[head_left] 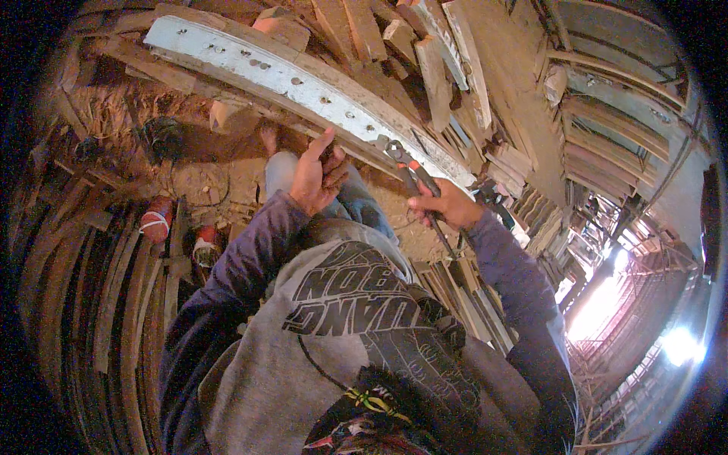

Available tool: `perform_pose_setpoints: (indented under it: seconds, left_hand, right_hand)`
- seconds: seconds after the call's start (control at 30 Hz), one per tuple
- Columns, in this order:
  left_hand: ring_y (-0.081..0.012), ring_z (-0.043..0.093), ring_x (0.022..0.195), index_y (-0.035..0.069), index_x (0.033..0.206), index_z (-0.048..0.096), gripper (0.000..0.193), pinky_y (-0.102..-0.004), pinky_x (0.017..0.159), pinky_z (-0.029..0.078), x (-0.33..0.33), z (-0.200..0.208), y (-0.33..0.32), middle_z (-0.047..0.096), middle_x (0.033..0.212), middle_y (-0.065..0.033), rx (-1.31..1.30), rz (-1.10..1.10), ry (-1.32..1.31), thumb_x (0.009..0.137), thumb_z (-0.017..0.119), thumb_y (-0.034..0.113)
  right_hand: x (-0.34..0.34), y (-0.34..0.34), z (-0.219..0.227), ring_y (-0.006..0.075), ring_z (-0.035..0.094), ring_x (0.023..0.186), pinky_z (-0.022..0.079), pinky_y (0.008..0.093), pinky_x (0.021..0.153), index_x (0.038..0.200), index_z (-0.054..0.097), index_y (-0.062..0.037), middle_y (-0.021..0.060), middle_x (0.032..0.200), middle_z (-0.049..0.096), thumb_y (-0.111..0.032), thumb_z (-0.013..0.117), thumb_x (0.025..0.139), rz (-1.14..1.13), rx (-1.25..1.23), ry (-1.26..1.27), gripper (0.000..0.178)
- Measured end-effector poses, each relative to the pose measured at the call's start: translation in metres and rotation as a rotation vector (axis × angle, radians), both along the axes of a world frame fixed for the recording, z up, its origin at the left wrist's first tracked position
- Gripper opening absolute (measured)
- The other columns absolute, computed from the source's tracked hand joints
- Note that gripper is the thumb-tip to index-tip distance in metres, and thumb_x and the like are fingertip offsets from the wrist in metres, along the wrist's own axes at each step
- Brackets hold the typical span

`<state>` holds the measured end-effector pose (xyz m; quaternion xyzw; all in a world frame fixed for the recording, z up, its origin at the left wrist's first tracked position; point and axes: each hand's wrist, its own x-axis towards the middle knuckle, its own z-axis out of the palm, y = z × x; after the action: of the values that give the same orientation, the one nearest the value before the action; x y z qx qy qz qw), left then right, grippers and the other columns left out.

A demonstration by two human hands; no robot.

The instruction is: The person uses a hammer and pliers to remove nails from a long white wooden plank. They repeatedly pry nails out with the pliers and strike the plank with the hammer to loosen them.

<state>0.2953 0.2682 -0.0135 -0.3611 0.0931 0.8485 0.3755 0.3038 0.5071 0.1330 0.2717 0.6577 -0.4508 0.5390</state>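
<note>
Right hand [455, 206] closed round the handles of pincers [414, 164], their head over the right part of the painted plank [311, 92], contact unconfirmed; left hand [314, 179] half-curled by the plank's near edge, any pinch not determinable. Judged best: jaws seated squarely, handles worked steadily, left fingers kept clear of the head

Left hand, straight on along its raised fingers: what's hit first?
Left hand would likely meet the near edge of the long white-faced plank; they look close, but one view leaves the gap unclear.
</note>
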Motion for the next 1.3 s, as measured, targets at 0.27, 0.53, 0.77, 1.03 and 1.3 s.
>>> perform_pose_setpoints:
  seconds: [0.27,0.53,0.77,1.03,1.3]
  left_hand:
    - [-0.0368,0.065,0.106,-0.010,0.118,0.055,0.061,-0.0436,0.100,0.051,-0.005,0.017,-0.007,0.068,0.100,-0.0202,0.218,0.266,0.089,0.103,0.040,0.047]
    - [-0.0373,0.065,0.108,-0.010,0.117,0.057,0.069,-0.0431,0.098,0.053,-0.003,0.013,-0.003,0.068,0.103,-0.0229,0.355,0.207,0.162,0.103,0.033,0.054]
    - [-0.0354,0.066,0.106,-0.008,0.116,0.058,0.067,-0.0428,0.097,0.053,0.001,0.009,-0.005,0.069,0.103,-0.0215,0.315,0.170,0.264,0.101,0.038,0.054]
    - [-0.0366,0.066,0.104,-0.010,0.115,0.057,0.067,-0.0439,0.098,0.053,-0.003,0.020,-0.013,0.069,0.102,-0.0220,0.325,0.191,0.202,0.100,0.041,0.054]
    - [-0.0145,0.051,0.053,0.009,0.079,0.057,0.038,-0.0283,0.051,0.041,0.001,0.001,-0.010,0.054,0.065,-0.0012,0.104,0.275,-0.103,0.099,0.049,0.040]
  right_hand:
    - [0.028,-0.044,0.035,0.0141,0.060,0.079,0.052,0.0319,0.073,0.127,0.051,-0.0051,0.0048,0.091,0.056,-0.032,0.065,0.092,0.264,-0.167,0.024,0.046]
    - [0.033,-0.052,0.039,0.0141,0.053,0.105,0.044,0.0313,0.092,0.124,0.052,-0.0035,0.0051,0.110,0.059,-0.021,0.057,0.091,0.164,-0.283,-0.017,0.037]
    - [0.021,-0.060,0.053,0.0118,0.056,0.104,0.050,0.0311,0.087,0.131,0.050,-0.0055,0.0019,0.120,0.058,-0.016,0.058,0.095,-0.024,-0.384,-0.123,0.038]
    - [0.014,-0.070,0.055,0.0119,0.058,0.105,0.052,0.0301,0.083,0.140,0.044,-0.0060,0.0020,0.128,0.058,-0.013,0.060,0.093,-0.037,-0.340,-0.180,0.049]
    - [-0.007,-0.069,0.058,0.0178,0.065,0.096,0.054,0.0307,0.079,0.137,0.045,-0.0073,0.0061,0.117,0.063,-0.008,0.059,0.090,-0.103,-0.250,-0.073,0.049]
